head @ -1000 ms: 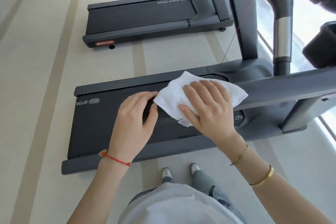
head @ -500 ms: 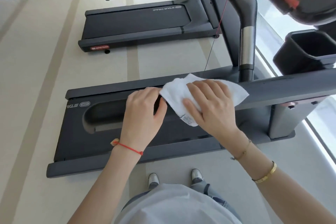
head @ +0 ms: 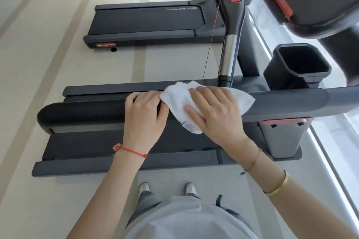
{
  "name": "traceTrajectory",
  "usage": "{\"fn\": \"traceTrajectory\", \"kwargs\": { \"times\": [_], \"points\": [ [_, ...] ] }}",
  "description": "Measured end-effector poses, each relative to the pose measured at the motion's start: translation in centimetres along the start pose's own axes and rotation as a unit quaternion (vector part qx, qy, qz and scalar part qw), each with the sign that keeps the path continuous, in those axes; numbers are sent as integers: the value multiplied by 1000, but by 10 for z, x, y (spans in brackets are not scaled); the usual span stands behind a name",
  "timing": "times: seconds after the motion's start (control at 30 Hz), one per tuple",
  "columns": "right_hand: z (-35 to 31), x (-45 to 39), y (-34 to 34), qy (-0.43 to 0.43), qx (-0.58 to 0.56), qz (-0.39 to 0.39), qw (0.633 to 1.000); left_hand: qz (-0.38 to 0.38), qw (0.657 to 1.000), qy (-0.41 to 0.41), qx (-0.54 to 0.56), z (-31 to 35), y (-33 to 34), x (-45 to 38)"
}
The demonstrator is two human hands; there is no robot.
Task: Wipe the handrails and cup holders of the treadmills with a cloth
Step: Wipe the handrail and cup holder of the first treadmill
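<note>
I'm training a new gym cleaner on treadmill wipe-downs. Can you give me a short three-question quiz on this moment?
1. True or false: the white cloth lies over the near handrail under the right hand.
2. What does the left hand hold? A) the cloth only B) the handrail's black grip C) the cup holder
3. Fill in: the near cup holder looks ____ inside.

Key: 1 true; 2 B; 3 empty.
</note>
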State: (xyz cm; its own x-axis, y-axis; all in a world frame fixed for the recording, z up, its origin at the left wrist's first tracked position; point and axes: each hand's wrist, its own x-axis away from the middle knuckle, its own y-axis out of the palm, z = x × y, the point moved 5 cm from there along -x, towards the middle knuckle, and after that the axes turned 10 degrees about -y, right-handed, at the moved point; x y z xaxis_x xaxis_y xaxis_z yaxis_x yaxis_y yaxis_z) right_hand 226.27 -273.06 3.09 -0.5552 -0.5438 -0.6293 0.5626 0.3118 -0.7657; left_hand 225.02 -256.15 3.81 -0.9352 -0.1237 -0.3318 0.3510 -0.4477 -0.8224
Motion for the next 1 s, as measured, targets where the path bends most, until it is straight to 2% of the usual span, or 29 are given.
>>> {"fn": "traceTrajectory", "kwargs": {
  "times": [0.13, 0.27, 0.47, 0.53, 0.63, 0.73, 0.83, 0.93, 1.0],
  "points": [
    [44, 20, -17, 19, -14, -25, 999, 21, 1000, 13, -3, 0, 1, 1],
    [45, 19, -17, 17, -23, -44, 999, 21, 1000, 17, -8, -2, 2, 0],
    [31, -16, 2, -62, -103, -202, 972, 28, 999, 18, -11, -1, 2, 1],
    [36, -30, 16, -37, -180, -279, 943, 28, 999, 13, -18, -3, 1, 0],
    [41, -46, 41, 30, -279, -426, 860, 25, 999, 8, -24, -4, 2, 0],
    [39, -51, 51, 49, -303, -472, 827, 19, 1000, 10, -22, -4, 2, -1],
    [45, -44, 40, 27, -262, -436, 861, 16, 1000, 9, -18, -5, 3, 0],
    [50, -31, 19, 5, -229, -340, 912, 11, 1000, 10, -14, -6, 3, -1],
    [48, -26, 13, -15, -214, -296, 931, 15, 1000, 13, -7, -5, 4, -2]
  ]
}}
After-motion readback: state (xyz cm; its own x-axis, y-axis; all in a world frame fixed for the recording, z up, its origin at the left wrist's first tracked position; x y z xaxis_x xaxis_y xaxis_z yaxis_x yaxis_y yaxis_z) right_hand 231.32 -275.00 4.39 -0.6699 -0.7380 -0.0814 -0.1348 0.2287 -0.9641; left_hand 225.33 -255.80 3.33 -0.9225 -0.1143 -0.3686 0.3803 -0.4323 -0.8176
